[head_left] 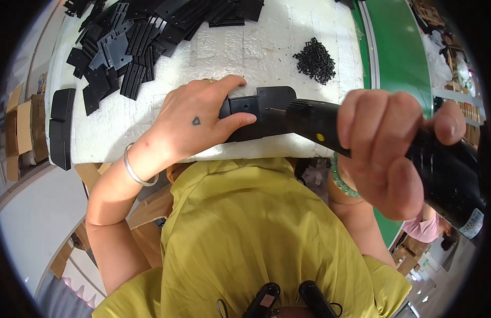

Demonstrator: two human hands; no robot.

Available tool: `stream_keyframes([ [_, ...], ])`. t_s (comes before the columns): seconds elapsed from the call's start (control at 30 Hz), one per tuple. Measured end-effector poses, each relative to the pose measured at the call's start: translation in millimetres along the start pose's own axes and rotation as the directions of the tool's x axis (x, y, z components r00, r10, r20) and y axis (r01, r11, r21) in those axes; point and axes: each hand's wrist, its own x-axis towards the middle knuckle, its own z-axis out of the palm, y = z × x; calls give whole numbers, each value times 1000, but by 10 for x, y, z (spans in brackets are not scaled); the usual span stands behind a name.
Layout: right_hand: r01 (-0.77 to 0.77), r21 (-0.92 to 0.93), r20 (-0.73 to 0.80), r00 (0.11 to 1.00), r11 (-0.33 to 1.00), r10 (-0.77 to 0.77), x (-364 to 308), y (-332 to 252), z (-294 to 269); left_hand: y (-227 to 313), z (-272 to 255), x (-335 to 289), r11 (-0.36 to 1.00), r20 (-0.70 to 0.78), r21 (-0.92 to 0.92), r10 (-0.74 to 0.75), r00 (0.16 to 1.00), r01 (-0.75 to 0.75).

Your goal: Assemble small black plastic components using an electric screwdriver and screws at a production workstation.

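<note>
My left hand (pixel 200 114) grips a black plastic part (pixel 274 96) at the table's near edge. Its thumb lies across the part's face and the index finger reaches past the far side; the other fingers are mostly hidden. In my right hand (pixel 388 143) is a black electric screwdriver (pixel 317 122) with a yellow dot on its side, held nearly level. Its thin bit points left over the part, close to my left thumb. Whether the bit touches a screw I cannot tell.
A heap of black plastic plates (pixel 131 47) covers the far left of the white padded table (pixel 219 58). A small pile of black screws (pixel 315 61) lies to the right. Another black part (pixel 62 127) rests at the left edge. Cardboard boxes (pixel 24 127) stand beyond it.
</note>
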Motion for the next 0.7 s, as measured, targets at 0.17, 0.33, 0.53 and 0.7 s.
stream_keyframes([
  [0.17,13,-17,45,999,1000,-12,90,168,82,-32,74,72,974,72,-219,-40,997,55],
  [0.33,31,-4,106,994,1000,-30,154,332,166,-86,137,26,980,-68,-198,-16,998,2],
  [0.53,-53,-202,-8,999,978,52,184,275,272,-78,129,26,983,-25,-180,-38,999,33],
  [0.7,-50,-223,-7,999,973,50,233,310,372,-76,130,29,984,-12,-174,-50,999,47],
])
